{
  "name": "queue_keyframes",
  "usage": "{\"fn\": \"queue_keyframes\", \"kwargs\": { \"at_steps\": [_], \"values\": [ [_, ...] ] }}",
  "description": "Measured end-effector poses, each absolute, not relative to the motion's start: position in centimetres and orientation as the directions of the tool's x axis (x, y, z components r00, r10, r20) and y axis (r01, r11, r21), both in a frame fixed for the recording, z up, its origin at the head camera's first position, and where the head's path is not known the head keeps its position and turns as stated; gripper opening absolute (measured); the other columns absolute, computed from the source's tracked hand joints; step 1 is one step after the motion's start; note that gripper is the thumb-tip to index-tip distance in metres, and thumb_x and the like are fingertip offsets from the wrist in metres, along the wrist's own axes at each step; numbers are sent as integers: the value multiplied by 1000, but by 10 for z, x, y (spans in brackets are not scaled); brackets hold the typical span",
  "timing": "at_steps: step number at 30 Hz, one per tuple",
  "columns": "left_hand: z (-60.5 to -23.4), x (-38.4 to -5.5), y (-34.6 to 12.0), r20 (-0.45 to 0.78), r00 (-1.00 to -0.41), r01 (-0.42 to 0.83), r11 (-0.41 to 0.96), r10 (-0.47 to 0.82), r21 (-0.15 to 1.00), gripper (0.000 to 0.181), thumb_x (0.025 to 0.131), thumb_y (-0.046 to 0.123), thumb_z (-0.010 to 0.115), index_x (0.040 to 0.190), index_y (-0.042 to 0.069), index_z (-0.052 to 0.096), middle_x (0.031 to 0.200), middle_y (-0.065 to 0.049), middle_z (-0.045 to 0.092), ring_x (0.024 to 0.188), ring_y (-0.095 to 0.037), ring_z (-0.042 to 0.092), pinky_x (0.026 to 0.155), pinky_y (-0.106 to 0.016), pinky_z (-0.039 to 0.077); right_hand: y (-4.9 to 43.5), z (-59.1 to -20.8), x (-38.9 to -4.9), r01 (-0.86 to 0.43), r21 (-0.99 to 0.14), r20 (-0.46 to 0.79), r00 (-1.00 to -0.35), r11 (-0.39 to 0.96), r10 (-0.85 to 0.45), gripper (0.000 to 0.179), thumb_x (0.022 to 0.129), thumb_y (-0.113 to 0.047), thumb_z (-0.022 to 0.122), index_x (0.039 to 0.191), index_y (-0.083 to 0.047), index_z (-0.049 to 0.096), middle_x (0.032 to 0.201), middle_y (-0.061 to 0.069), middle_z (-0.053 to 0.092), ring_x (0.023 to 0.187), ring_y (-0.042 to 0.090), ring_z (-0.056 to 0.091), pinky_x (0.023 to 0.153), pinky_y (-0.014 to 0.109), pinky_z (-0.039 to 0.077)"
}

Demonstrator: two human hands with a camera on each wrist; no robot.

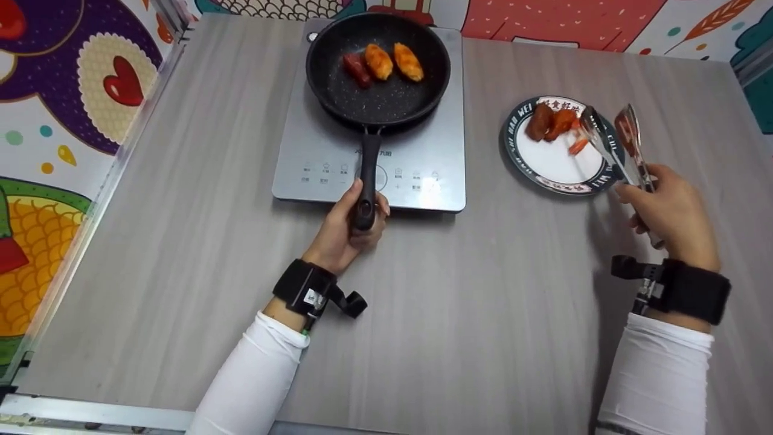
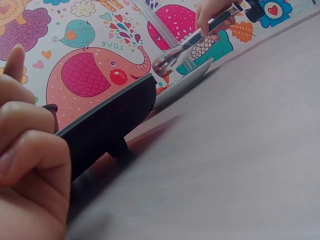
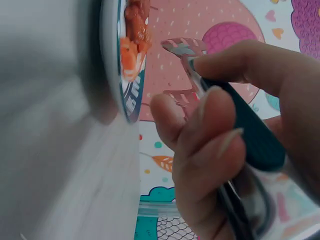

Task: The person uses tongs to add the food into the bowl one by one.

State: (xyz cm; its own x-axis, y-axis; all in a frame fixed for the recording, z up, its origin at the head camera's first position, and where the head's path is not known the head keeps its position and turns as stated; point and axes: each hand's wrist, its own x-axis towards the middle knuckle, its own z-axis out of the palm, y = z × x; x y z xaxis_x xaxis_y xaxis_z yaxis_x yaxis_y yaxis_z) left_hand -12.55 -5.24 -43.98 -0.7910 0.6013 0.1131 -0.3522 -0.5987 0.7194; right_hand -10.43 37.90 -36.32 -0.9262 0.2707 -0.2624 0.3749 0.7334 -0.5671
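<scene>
My left hand (image 1: 344,235) grips the black handle of a frying pan (image 1: 374,109), with the thumb lying along the handle. Inside the pan are one dark red piece of food (image 1: 357,69) and two golden-orange pieces (image 1: 378,62). My right hand (image 1: 670,205) holds metal tongs (image 1: 629,136) over the right side of a round plate (image 1: 522,166). The tong tips stand spread apart with nothing visible between them. Brown and orange food pieces (image 1: 540,122) lie on the plate's far side. In the right wrist view, fingers wrap the dark handle of the tongs (image 3: 245,125).
Under the pan is a silver induction cooker (image 1: 296,163) with touch markings. Both stand on a grey wood-grain table (image 1: 483,326). A patterned wall (image 1: 561,21) borders the far edge, and a metal rail (image 1: 102,414) runs along the near left edge.
</scene>
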Motion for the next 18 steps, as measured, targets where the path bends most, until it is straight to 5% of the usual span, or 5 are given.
{"fn": "queue_keyframes", "kwargs": {
  "at_steps": [12,18],
  "values": [
    [-451,-120,-38,93,-811,-369,-630,577,683,48,93,47,35,87,3,55,48,11,37,39,-9,15,35,-25,10,389,-371,-115,323,-489,-267,-940,810,213,82,85,-53,45,138,4,18,69,12,60,53,23,57,40,41,42],
    [-461,-119,-15,118,-792,-407,-663,599,629,49,93,48,35,87,5,56,47,12,38,39,-8,15,35,-24,9,410,-373,-118,367,-522,-227,-930,770,289,74,88,-35,45,136,11,11,61,6,55,43,18,54,40,38,46]
  ]
}}
